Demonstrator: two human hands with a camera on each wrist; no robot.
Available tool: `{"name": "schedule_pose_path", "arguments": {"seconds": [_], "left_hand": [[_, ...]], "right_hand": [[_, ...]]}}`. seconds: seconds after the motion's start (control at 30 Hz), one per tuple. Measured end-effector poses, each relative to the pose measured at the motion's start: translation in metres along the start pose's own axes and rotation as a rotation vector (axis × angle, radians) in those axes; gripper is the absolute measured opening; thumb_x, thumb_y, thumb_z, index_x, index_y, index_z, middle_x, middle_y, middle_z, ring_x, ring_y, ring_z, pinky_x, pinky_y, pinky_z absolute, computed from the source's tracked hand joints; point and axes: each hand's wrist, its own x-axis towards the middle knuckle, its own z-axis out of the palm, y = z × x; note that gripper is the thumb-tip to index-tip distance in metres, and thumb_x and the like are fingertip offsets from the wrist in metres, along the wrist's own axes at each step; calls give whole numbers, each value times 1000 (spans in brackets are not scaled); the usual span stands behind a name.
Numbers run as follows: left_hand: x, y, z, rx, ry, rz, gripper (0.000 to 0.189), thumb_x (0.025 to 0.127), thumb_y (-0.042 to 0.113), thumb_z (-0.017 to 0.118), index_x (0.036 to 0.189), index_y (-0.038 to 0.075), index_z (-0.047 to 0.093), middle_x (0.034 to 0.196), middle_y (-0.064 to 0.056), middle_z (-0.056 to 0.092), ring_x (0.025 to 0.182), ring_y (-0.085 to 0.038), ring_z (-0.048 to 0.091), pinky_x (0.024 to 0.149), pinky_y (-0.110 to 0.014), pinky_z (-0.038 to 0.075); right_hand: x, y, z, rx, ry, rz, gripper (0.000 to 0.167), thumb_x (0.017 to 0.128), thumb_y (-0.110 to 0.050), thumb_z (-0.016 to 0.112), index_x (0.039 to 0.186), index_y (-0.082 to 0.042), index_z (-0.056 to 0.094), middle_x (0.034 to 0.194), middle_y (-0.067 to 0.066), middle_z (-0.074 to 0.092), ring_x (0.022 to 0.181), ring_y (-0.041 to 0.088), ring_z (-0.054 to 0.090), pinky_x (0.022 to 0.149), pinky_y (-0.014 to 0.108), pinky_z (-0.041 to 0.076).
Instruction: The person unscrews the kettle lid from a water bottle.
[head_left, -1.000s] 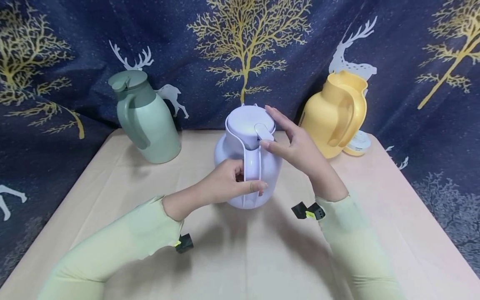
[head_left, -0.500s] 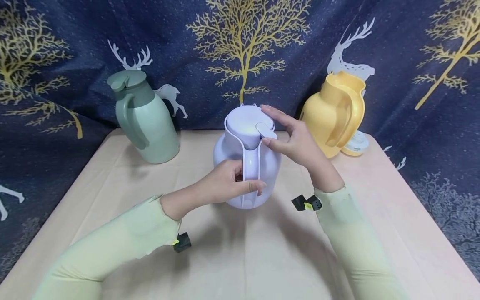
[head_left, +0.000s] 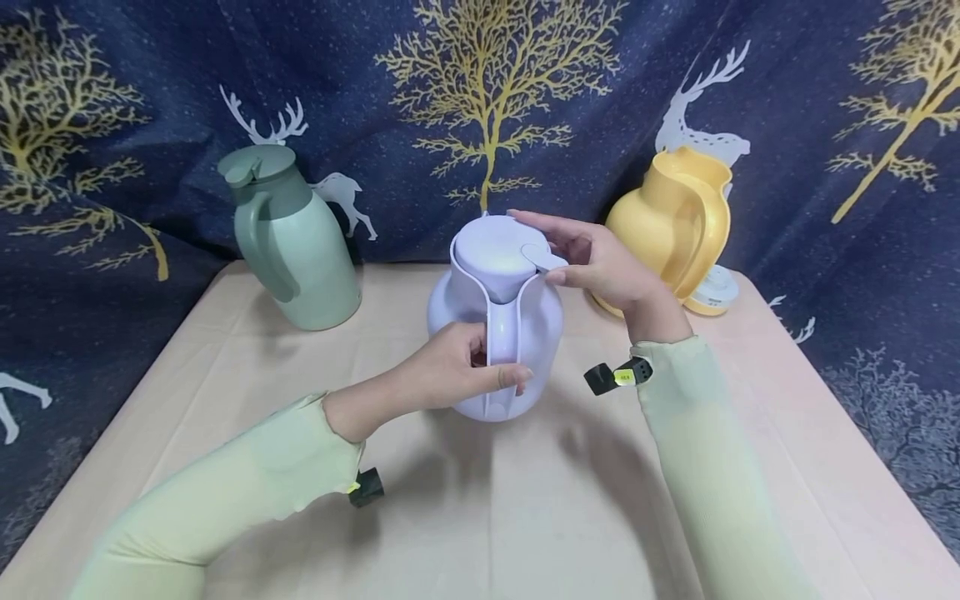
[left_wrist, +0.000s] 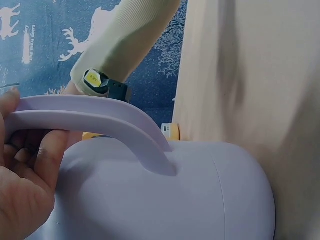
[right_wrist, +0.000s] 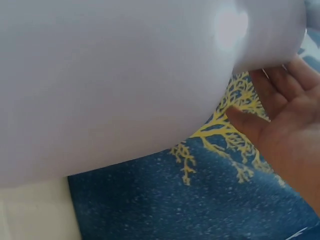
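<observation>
A lavender thermos jug [head_left: 542, 333] stands upright mid-table, its handle towards me. My left hand [head_left: 453, 362] grips the handle [head_left: 503, 329], thumb across its front; the left wrist view shows fingers wrapped under the handle [left_wrist: 95, 120]. My right hand [head_left: 615, 262] holds the round lid [head_left: 491, 246] at its right side, fingers on the far rim and thumb at the lid's lever [head_left: 543, 257], which points right. From the right wrist, the big lavender body [right_wrist: 115, 80] fills the view and the right hand [right_wrist: 292, 120] reaches to the jug's neck.
A green thermos jug [head_left: 311, 258] with its lid on stands at the back left. At the back right is a yellow jug [head_left: 637, 221] without a lid, a white-and-yellow round lid [head_left: 714, 292] beside it. A dark blue cloth [head_left: 315, 50] with trees and deer hangs behind the table.
The lid's lever has swung to the right, turning counterclockwise with my right hand. The right fingers have shifted left along the far rim. My left hand keeps its grip on the handle.
</observation>
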Motion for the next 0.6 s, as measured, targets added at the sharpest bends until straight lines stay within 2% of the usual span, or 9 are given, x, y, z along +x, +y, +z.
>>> {"name": "schedule_pose_path", "arguments": {"seconds": [0.1, 0.17, 0.23, 0.3, 0.37, 0.43, 0.47, 0.5, 0.6], "left_hand": [[0, -1, 0, -3, 2, -6, 15, 94, 14, 73, 102, 2, 72, 87, -10, 78, 79, -3, 68, 81, -28, 57], [1, -1, 1, -6, 3, -8, 15, 94, 14, 73, 103, 2, 72, 87, -10, 78, 79, -3, 68, 81, -28, 57], [2, -1, 1, -10, 2, -6, 15, 94, 14, 73, 102, 2, 72, 86, -10, 78, 79, -2, 68, 81, -28, 57], [2, 0, 2, -17, 2, -6, 15, 94, 14, 73, 102, 2, 71, 87, -11, 78, 79, -2, 68, 82, -28, 57], [2, -1, 3, -25, -3, -2, 14, 94, 13, 72, 102, 1, 71, 86, -11, 78, 79, -3, 68, 82, -28, 57], [2, -1, 3, -28, -7, 4, 13, 94, 12, 72, 101, 1, 71, 86, -11, 77, 79, -4, 68, 82, -28, 57], [2, -1, 3, -27, -6, 6, 13, 94, 12, 72, 102, 2, 71, 86, -10, 77, 80, -4, 68, 83, -29, 57], [1, -2, 3, -28, -7, 8, 13, 94, 12, 72, 102, 1, 71, 86, -11, 77, 80, -5, 68, 83, -29, 57], [0, -1, 2, -20, -3, 4, 14, 94, 12, 72, 103, 1, 71, 88, -11, 78, 81, -5, 69, 84, -29, 57]], "right_hand": [[1, 2, -1, 59, -44, 21, 102, 81, -46, 85, 156, 2, 35, 141, -10, 62, 124, 6, 61, 103, 19, 50], [-2, 1, 0, 91, -43, 45, 100, 85, -43, 83, 159, 0, 30, 153, -1, 54, 132, 7, 55, 108, 19, 46], [-6, -4, 3, 101, -10, 75, 93, 91, -34, 77, 161, -1, 25, 163, 8, 41, 144, 12, 46, 112, 18, 42], [-11, -10, 8, 57, 64, 107, 86, 96, -27, 72, 162, -2, 22, 168, 13, 31, 152, 17, 37, 113, 16, 40], [-16, -18, 15, -31, 151, 153, 81, 98, -25, 68, 162, -6, 24, 170, 14, 28, 156, 21, 31, 112, 16, 40], [-18, -27, 23, -169, 227, 202, 84, 96, -38, 71, 162, -10, 27, 168, 9, 34, 156, 22, 32, 112, 22, 42], [-18, -31, 26, -242, 252, 227, 90, 92, -50, 73, 162, -13, 30, 167, 6, 37, 153, 22, 37, 111, 25, 44], [-17, -35, 30, -312, 268, 250, 98, 85, -61, 75, 161, -15, 33, 165, 4, 40, 149, 21, 42, 111, 30, 44], [-9, -43, 39, -488, 273, 308, 101, 79, -60, 80, 159, -17, 37, 163, 4, 44, 140, 24, 49, 113, 43, 43]]}}
